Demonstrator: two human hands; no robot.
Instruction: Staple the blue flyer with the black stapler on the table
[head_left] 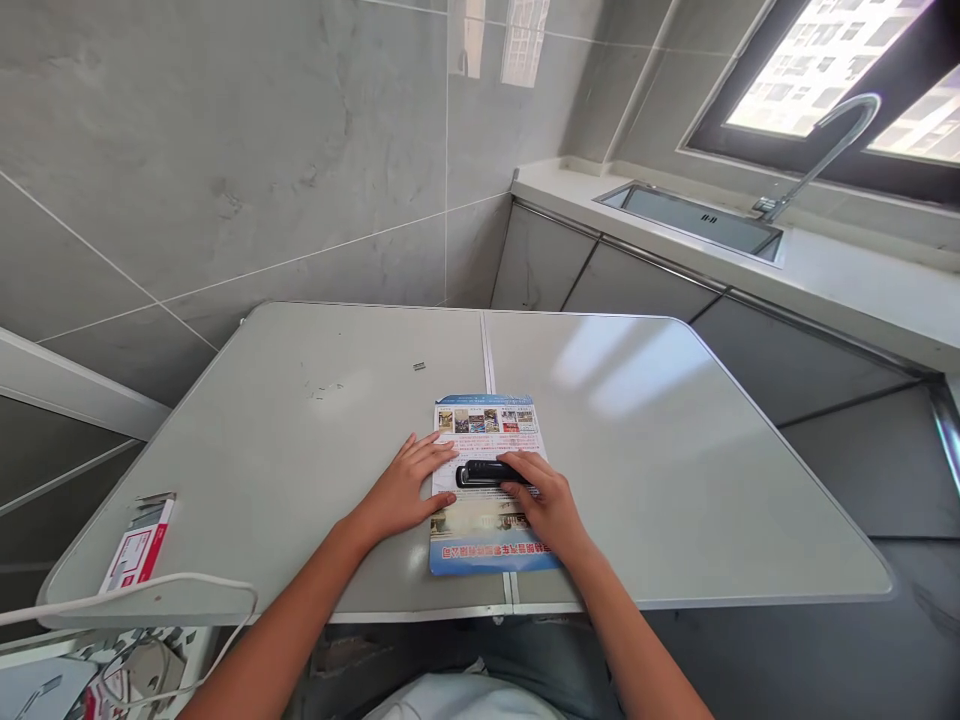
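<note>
A printed leaflet (480, 555) with blue borders and small pictures lies upside down to me near the table's front edge. Across its middle rests a black stapler (480, 473), pointing left. My right hand (546, 497) is closed around the stapler's right end, thumb on the near side and fingers on the far side. Fingers spread, my left hand (409, 487) lies over the leaflet's left edge, its fingertips just short of the stapler. Whether any staple sits in the leaflet cannot be made out.
The folding table (697, 480) has a centre seam. A short staple strip (419, 366) lies beyond the leaflet. At left stands a red-and-white staple box (139, 545), strips showing at its top, near a white cable (187, 577). A sink (694, 220) is at back right.
</note>
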